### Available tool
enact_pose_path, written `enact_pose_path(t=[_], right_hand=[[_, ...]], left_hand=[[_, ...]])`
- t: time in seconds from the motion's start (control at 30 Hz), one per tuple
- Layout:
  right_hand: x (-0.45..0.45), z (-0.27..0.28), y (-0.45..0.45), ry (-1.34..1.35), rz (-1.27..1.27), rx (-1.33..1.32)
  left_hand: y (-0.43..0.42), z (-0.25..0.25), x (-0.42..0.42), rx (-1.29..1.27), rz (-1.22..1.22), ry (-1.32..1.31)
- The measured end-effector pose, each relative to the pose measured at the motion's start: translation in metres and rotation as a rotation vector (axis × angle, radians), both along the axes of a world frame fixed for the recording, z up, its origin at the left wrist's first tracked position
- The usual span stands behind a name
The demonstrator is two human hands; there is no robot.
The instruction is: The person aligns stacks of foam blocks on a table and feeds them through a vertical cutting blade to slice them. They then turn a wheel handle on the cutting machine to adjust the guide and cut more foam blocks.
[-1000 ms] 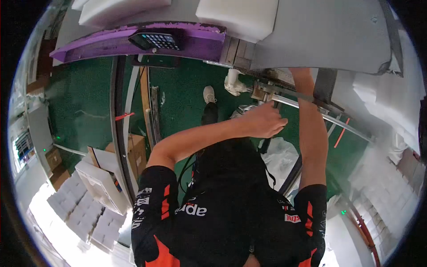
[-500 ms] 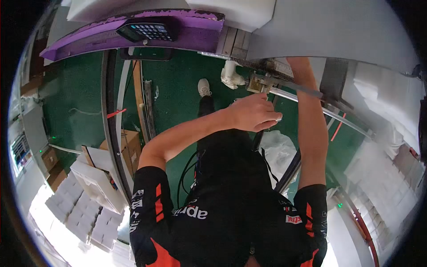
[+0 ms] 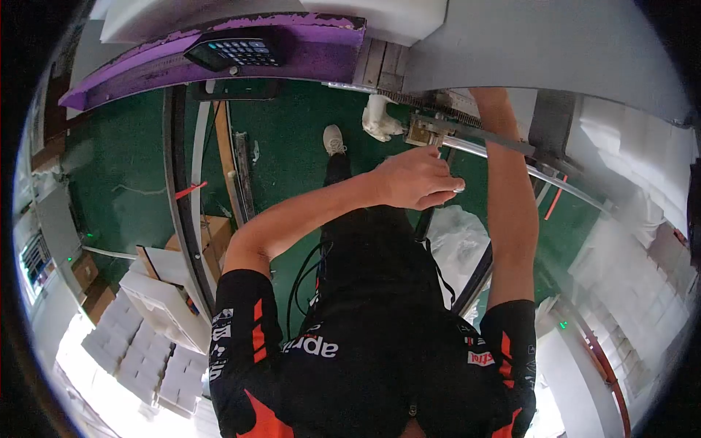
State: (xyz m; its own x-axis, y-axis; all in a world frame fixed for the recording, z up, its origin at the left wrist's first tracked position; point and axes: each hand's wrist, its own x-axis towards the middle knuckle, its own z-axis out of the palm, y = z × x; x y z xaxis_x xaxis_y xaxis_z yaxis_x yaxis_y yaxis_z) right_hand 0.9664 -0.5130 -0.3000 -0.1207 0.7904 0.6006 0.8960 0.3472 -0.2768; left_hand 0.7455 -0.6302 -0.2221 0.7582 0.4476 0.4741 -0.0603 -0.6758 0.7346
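Observation:
My left hand [image 3: 419,178] is closed, its fingers curled in just below a small brass-coloured metal block [image 3: 419,131] on the machine's edge. A short metal stub [image 3: 436,141] runs from that block toward the fingers; what they grip is hidden by the hand. My right forearm [image 3: 509,197] reaches up past a shiny metal rod [image 3: 467,147] and a flat steel bar [image 3: 488,136]. My right hand is hidden beneath the large grey panel [image 3: 540,47]. Beside the block, a toothed rack or chain [image 3: 461,115] runs along the edge.
A purple beam [image 3: 321,50] with a calculator [image 3: 237,52] spans the upper left. A white bundle [image 3: 378,119] hangs near the block. Clear plastic [image 3: 458,241] lies below. Dark frame legs [image 3: 177,175] stand on the green floor [image 3: 292,124]. White stacks [image 3: 139,350] fill the lower left.
The view has shifted slightly. Both arms keep nearly the same pose, and my left hand stays closed below the block.

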Motion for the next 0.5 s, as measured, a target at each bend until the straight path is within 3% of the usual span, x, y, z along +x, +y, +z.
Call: enact_pose_path(t=[0.5], right_hand=[[0.013, -0.010, 0.004, -0.255, 0.000, 0.077]], left_hand=[[0.000, 0.000, -0.002, 0.005, 0.011, 0.010]])
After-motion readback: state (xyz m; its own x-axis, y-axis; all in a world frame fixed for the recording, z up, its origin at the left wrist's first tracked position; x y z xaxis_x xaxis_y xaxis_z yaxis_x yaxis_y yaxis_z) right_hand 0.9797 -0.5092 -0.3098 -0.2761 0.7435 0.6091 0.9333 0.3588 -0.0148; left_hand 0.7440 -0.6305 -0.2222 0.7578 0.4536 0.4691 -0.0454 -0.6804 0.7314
